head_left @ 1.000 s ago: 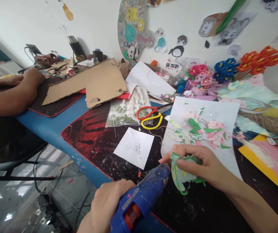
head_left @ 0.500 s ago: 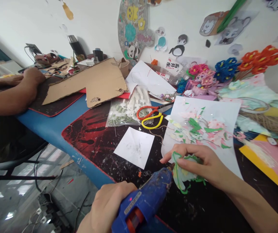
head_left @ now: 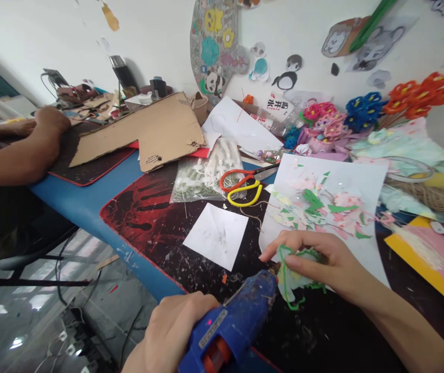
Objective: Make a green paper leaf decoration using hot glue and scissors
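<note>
My left hand [head_left: 177, 324] is wrapped round a blue hot glue gun [head_left: 232, 316] with a small red light on its side. The gun's nozzle points right, at the edge of a pale green paper cutout with bright green outlines [head_left: 289, 284]. My right hand [head_left: 319, 259] pinches this cutout between thumb and fingers, above the dark mat [head_left: 303, 336]. Whether the nozzle touches the paper I cannot tell. A creased white paper square [head_left: 216, 235] lies left of the gun's tip. Behind my right hand, a white sheet [head_left: 365, 176] carries green and pink paper scraps [head_left: 313, 202].
Scissors [head_left: 241, 187] with red and yellow handles rest by a plastic bag [head_left: 191, 181]. Cut cardboard [head_left: 167, 132] lies behind. Orange [head_left: 419, 98] and blue craft flowers [head_left: 364, 111] stand at the wall beside twine [head_left: 435, 196]. A co-worker's arm [head_left: 24, 155] is at left.
The whole view has shifted very slightly. My hands, the glue gun and the paper cutout keep nearly the same places relative to each other.
</note>
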### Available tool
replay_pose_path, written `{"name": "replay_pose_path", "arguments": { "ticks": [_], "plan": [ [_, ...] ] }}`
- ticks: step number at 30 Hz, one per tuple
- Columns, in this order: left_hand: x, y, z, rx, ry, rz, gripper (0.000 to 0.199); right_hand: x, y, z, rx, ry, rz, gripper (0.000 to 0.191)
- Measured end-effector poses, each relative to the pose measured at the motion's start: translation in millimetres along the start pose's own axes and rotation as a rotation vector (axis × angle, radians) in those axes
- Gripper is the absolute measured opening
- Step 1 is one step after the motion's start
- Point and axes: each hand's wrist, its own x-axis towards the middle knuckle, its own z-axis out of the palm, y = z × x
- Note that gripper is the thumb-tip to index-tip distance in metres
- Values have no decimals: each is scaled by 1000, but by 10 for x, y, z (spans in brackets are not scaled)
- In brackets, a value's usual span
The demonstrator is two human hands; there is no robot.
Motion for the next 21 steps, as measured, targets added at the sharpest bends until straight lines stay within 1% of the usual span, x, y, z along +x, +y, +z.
{"name": "replay_pose_path", "arguments": {
  "ticks": [8, 13, 17, 21],
  "plan": [
    [27, 14, -12, 28, 5, 10, 31, 4, -10, 4, 10, -17, -10, 22],
    [18, 13, -29, 31, -28, 24, 31, -4, -14, 6, 2, -4, -10, 23],
    [16, -14, -1, 6, 11, 38, 33, -8, -6, 6, 26, -9, -14, 20],
    [15, -37, 30, 10, 13, 39, 32, -5, 11, 3, 33, -25, -27, 16]
  ]
}}
